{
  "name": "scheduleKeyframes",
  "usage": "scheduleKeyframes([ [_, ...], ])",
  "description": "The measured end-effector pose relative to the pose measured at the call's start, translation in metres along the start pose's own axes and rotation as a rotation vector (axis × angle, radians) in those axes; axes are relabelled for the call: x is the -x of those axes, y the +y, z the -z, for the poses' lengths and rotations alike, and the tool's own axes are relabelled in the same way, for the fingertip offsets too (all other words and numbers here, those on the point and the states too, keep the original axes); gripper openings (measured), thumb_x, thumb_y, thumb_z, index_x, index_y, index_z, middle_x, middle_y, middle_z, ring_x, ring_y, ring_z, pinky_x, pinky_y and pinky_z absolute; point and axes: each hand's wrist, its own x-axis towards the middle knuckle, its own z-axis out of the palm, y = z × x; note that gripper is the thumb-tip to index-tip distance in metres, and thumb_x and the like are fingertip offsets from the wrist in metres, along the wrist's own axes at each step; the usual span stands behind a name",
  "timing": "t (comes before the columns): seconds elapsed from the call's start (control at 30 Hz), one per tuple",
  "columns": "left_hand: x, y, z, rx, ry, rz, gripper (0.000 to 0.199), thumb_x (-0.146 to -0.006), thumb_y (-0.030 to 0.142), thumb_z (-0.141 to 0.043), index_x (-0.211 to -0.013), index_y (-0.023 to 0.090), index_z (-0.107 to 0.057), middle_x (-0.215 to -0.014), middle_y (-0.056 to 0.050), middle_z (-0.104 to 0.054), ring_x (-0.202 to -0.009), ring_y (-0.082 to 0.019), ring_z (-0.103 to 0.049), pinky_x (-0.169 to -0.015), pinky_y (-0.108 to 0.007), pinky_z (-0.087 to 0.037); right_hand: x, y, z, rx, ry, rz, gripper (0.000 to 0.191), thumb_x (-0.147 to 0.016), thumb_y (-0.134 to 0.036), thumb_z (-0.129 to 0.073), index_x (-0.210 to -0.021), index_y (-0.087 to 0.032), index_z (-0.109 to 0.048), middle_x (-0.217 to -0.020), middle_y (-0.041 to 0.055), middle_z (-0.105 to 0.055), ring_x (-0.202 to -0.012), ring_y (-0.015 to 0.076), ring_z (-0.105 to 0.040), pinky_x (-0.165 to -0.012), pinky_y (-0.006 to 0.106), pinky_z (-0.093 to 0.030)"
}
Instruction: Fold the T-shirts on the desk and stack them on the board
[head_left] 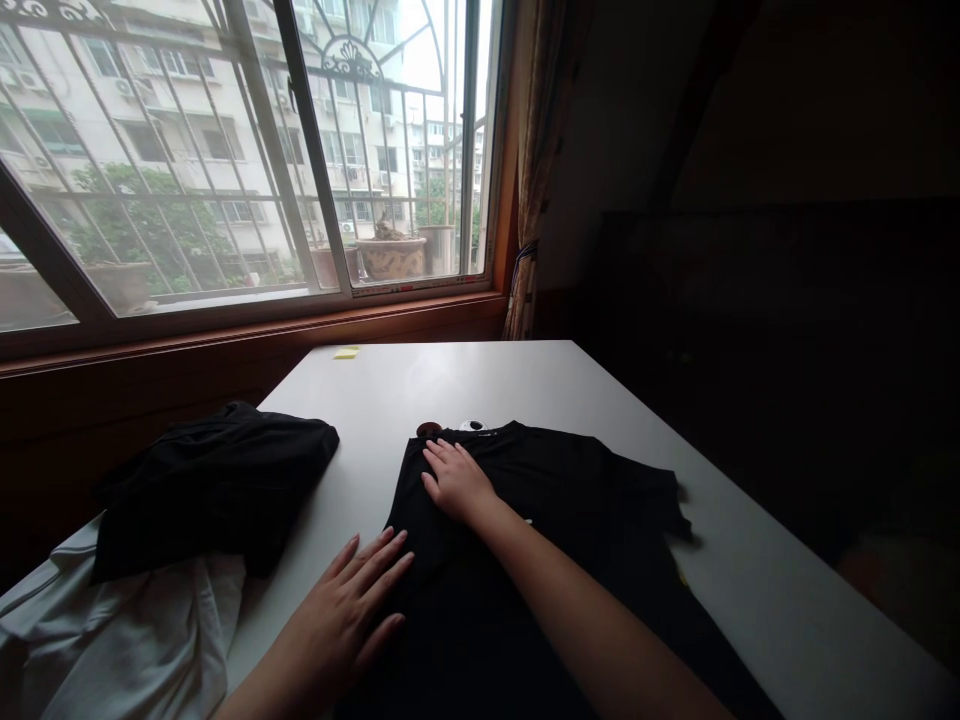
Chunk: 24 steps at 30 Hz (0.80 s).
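A black T-shirt (570, 480) lies spread on the white table (450, 380), its sleeve out to the right. My right hand (459, 482) rests flat on the shirt near its upper left edge, fingers extended. Lower down, my left hand (360, 600) lies with fingers spread, its fingertips over the shirt's left edge. Neither hand grips anything. Just beyond the top edge of the shirt are a brown round object (429, 429) and a white and black round object (473, 426), both partly covered.
Folded dark cloth (217, 480) sits at the left on top of light grey cloth (142, 640). A yellow note (346, 353) is near the table's far left corner. Behind the table are a barred window and a curtain (529, 170).
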Motion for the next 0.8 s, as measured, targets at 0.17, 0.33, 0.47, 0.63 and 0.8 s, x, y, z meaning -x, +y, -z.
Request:
scheduleKeyframes([
  [0.17, -0.001, -0.001, 0.004, 0.015, 0.032, -0.021, 0.062, -0.101, 0.04, -0.055, -0.158, 0.029, -0.031, -0.159, -0.006, -0.042, -0.144, -0.027, -0.042, -0.119, -0.047, -0.037, -0.001, 0.002, -0.001, -0.014, 0.001, -0.035, 0.053, -0.099, -0.039, -0.048, -0.148, -0.019, -0.05, -0.159, 0.0104, -0.041, -0.15, 0.0253, -0.03, -0.124, 0.047, -0.017],
  [0.33, 0.0, -0.004, 0.002, -0.022, 0.033, -0.031, 0.062, -0.101, 0.043, -0.054, -0.158, 0.03, -0.032, -0.159, -0.006, -0.042, -0.143, -0.026, -0.043, -0.117, -0.045, -0.039, 0.0, 0.007, 0.008, -0.097, -0.061, 0.008, 0.052, -0.1, -0.039, -0.051, -0.148, -0.021, -0.05, -0.159, 0.0109, -0.041, -0.151, 0.0253, -0.029, -0.125, 0.05, -0.015],
  [0.47, 0.003, -0.004, 0.001, -0.049, 0.022, -0.025, 0.065, -0.101, 0.045, -0.053, -0.159, 0.03, -0.028, -0.161, -0.005, -0.038, -0.146, -0.027, -0.039, -0.116, -0.046, -0.039, 0.015, 0.023, 0.03, -0.174, -0.09, 0.052, 0.047, -0.101, -0.037, -0.05, -0.145, -0.022, -0.053, -0.157, 0.0096, -0.045, -0.149, 0.0243, -0.034, -0.124, 0.049, -0.02],
  [0.63, 0.005, -0.002, 0.002, -0.061, 0.006, -0.042, 0.065, -0.101, 0.045, -0.054, -0.159, 0.03, -0.028, -0.162, -0.006, -0.036, -0.147, -0.031, -0.037, -0.115, -0.051, -0.041, 0.063, 0.054, 0.062, -0.052, -0.089, 0.037, 0.048, -0.101, -0.041, -0.05, -0.146, -0.025, -0.053, -0.158, 0.0068, -0.043, -0.149, 0.0263, -0.033, -0.124, 0.049, -0.021],
  [0.8, 0.006, -0.001, 0.005, 0.075, 0.013, -0.016, 0.053, -0.094, 0.028, -0.061, -0.146, 0.032, -0.049, -0.142, -0.005, -0.057, -0.134, -0.03, -0.051, -0.117, -0.055, -0.037, 0.12, 0.076, 0.084, -0.014, -0.124, 0.026, 0.048, -0.1, -0.045, -0.051, -0.147, -0.035, -0.052, -0.161, 0.0006, -0.038, -0.151, 0.0246, -0.03, -0.126, 0.046, -0.02],
])
